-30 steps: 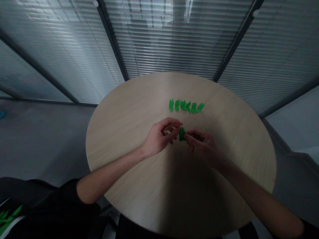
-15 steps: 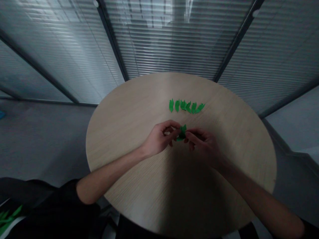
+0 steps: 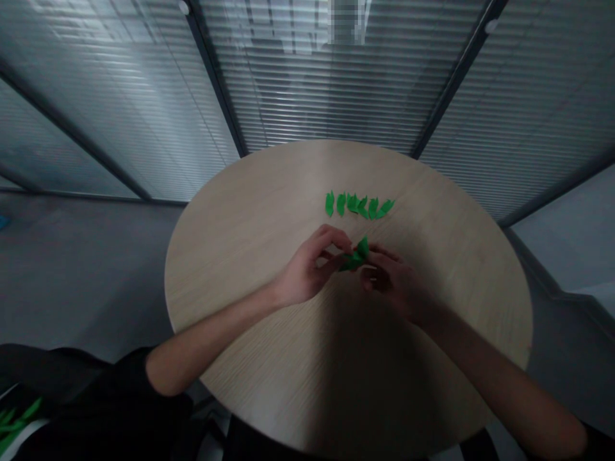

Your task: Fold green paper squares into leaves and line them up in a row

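A small piece of folded green paper (image 3: 356, 257) is between my two hands over the middle of the table. My left hand (image 3: 313, 266) pinches its left end between thumb and fingers. The fingers of my right hand (image 3: 391, 276) are closed on its right side, and one pointed flap sticks up there. Its exact folded shape is too small to make out. Just beyond my hands, several similar folded green paper pieces (image 3: 353, 203) lie side by side in a row.
The round wooden table (image 3: 240, 224) has its far edge close to a glass partition with blinds (image 3: 312, 96). At the lower left, more green pieces (image 3: 19, 419) show in something with a pale rim. A dark shadow falls across the table's near side.
My right hand has turned slightly, and its fingers have shifted on the green paper. The paper has tilted to the right and shows more of its length. The row beyond stays the same.
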Available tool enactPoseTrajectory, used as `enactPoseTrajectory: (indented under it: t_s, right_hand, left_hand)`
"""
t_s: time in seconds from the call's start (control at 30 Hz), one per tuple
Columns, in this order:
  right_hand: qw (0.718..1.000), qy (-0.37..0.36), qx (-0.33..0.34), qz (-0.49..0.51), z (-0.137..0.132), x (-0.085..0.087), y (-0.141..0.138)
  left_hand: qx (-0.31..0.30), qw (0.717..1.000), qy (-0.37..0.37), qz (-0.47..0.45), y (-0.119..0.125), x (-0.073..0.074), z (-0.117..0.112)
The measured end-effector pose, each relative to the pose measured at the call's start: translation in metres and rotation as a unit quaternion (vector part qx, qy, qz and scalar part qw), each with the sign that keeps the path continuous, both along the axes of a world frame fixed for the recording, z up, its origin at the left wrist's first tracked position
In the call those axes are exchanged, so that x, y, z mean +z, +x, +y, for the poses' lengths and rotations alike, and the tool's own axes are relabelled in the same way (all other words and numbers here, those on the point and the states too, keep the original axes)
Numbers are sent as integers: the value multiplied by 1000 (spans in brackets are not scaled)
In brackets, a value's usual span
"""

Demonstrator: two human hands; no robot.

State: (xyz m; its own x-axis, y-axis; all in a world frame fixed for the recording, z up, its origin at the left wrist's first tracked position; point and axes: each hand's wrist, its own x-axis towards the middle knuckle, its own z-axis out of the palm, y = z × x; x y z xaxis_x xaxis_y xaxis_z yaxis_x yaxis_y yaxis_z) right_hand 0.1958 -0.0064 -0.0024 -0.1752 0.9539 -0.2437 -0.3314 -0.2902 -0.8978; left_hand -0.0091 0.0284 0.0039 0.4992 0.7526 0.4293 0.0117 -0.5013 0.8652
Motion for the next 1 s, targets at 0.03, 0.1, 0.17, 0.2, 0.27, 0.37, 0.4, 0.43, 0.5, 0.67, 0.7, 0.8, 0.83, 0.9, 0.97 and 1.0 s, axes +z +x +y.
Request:
enactPoseTrajectory:
  t_s: [0.03, 0.1, 0.17, 0.2, 0.27, 0.37, 0.4, 0.43, 0.5, 0.67, 0.7, 0.8, 0.83, 0.9, 0.97, 1.0]
  right_hand:
    - [1000, 7, -8, 2, 0, -1, 0]
    - [999, 29, -16, -5, -1, -1, 1]
    - [998, 57, -16, -17, -2, -1, 0]
    - [997, 69, -17, -25, -2, -1, 0]
    - [995, 88, -23, -43, -3, 0, -2]
    - [991, 104, -47, -72, -2, 0, -3]
    - [990, 107, -57, -78, -2, 0, -3]
    - [988, 109, -67, -83, -2, 0, -4]
    - [986, 112, -80, -89, -1, -1, -4]
    - [984, 122, -90, -88, -1, -1, -3]
    - [985, 122, -87, -88, -2, 0, -3]
    - [985, 124, -73, -95, -2, 1, -3]
    - [985, 127, -70, -98, -3, 2, -3]
    - [984, 131, -66, -105, -3, 2, -3]
    - [984, 131, -58, -102, -4, 2, -3]
    - [986, 129, -53, -96, -4, 1, -4]
  left_hand:
    - [4, 1000, 17, 4, -1, -1, 1]
    - [14, 999, 32, 8, -1, -3, 2]
    - [27, 999, 29, 12, -1, -5, 2]
    - [34, 999, 26, 12, -1, -5, 2]
    - [54, 998, 24, 6, 0, -4, 2]
    - [107, 994, 24, -17, 3, -4, 1]
    - [126, 991, 21, -25, 3, -3, 1]
    - [143, 989, 18, -31, 4, -3, 1]
    - [160, 986, 7, -43, 5, -2, 0]
    - [125, 990, -50, -46, 6, 0, -4]
    - [117, 991, -59, -40, 6, 0, -4]
    - [103, 991, -77, -22, 5, 0, -6]
    - [102, 991, -83, -18, 5, 0, -6]
    - [102, 991, -92, -10, 5, 0, -5]
    - [109, 990, -92, -4, 5, 1, -4]
    - [115, 989, -89, 0, 5, 1, -4]
